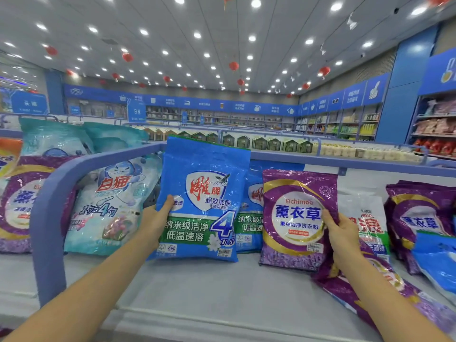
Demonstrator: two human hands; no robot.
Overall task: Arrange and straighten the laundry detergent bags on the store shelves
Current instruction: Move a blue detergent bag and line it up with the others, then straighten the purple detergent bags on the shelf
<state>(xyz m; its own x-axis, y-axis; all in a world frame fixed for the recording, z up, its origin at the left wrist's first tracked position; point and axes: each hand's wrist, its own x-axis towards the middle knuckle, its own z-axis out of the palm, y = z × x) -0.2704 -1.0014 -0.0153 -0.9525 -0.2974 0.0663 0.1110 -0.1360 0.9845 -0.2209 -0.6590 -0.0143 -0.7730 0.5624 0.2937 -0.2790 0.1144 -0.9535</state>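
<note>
One pale shelf (209,292) with a blue rail (49,218) is sitting in a store; blue-signed wall shelving (222,114) is ringing the room, red lanterns (233,66) hanging overhead. Left hand (154,215) is gripping the upright blue bag (199,201) by its left edge. Right hand (343,233) is gripping the upright purple bag (296,218) by its right edge. Both are standing mid-shelf, side by side. Also showing: two more blue bags (249,218), three more purple bags (424,213) at least, one white bag (370,223), one cat-print bag (108,206).
</note>
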